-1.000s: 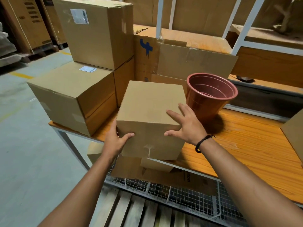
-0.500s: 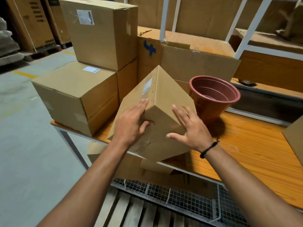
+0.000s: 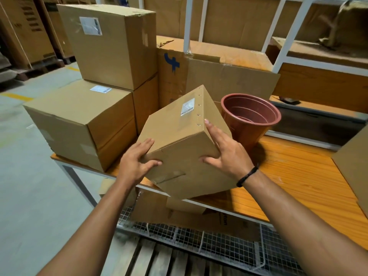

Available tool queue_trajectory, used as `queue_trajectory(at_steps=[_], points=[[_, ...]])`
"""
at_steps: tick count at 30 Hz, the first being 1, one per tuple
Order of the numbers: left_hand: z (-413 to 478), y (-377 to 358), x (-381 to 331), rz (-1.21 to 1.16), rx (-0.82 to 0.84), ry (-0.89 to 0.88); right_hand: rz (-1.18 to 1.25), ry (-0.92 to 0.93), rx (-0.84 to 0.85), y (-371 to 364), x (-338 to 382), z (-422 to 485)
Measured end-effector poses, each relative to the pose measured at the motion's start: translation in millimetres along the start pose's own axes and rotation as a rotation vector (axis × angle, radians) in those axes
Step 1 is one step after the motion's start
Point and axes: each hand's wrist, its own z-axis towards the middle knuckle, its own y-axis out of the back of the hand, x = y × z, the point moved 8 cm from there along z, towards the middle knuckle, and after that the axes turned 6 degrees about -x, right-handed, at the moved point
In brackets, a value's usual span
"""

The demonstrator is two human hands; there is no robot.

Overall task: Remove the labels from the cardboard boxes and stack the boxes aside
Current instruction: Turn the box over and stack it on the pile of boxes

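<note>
Turned further, the box [image 3: 179, 140] now shows its label [image 3: 187, 106], tilted at centre frame over the table's [image 3: 298, 176] front edge. Left hand [image 3: 135, 164] fingers grasp its near corner; right hand [image 3: 229, 156] fingers press straight along its side. If it slips, it could knock the pot [image 3: 251, 124] just right.

PLACE: warehouse or goods store | STOCK: brown cardboard boxes with white printed labels [image 3: 107, 56] stacked on an orange wooden surface [image 3: 298, 176]; tall printed cartons [image 3: 25, 30] standing far left | FITTINGS: white metal rack uprights [image 3: 188, 22], wire-mesh lower shelf [image 3: 219, 246], wooden pallet slats [image 3: 155, 257] | FLOOR: bare grey concrete floor [image 3: 29, 176] with a yellow painted line [image 3: 18, 97]
</note>
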Motion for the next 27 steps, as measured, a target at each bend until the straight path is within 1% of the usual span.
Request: queue_trajectory(at_steps=[3, 7, 11, 14, 17, 20, 22, 24, 26, 27], points=[[10, 11, -19, 0.122, -0.054, -0.134, 0.170, -0.121, -0.060, -7, -14, -13], [9, 4, -38, 0.363, -0.025, -0.328, 0.280, -0.333, -0.042, -38, -34, -43], [8, -9, -42, 0.439, 0.036, -0.375, 0.367, -0.438, -0.063, -65, -47, -61], [8, -13, -37, 0.465, 0.061, -0.381, 0.392, -0.463, -0.083, -75, -53, -67], [8, -14, -39, 0.512, 0.077, -0.342, 0.404, -0.465, -0.072, -79, -54, -70], [18, -18, -54, 0.584, 0.124, -0.271, 0.436, -0.370, -0.045, -71, -57, -70], [31, -26, -66, 0.605, 0.173, -0.243, 0.467, -0.290, -0.096, -50, -59, -64], [47, -41, -75, 0.578, 0.229, -0.267, 0.469, -0.250, -0.200, -22, -63, -47], [64, -61, -80, 0.555, 0.311, -0.303, 0.396, -0.269, -0.256, -2, -64, -19], [74, -72, -81, 0.557, 0.360, -0.317, 0.340, -0.292, -0.242, 2, -64, -4]])
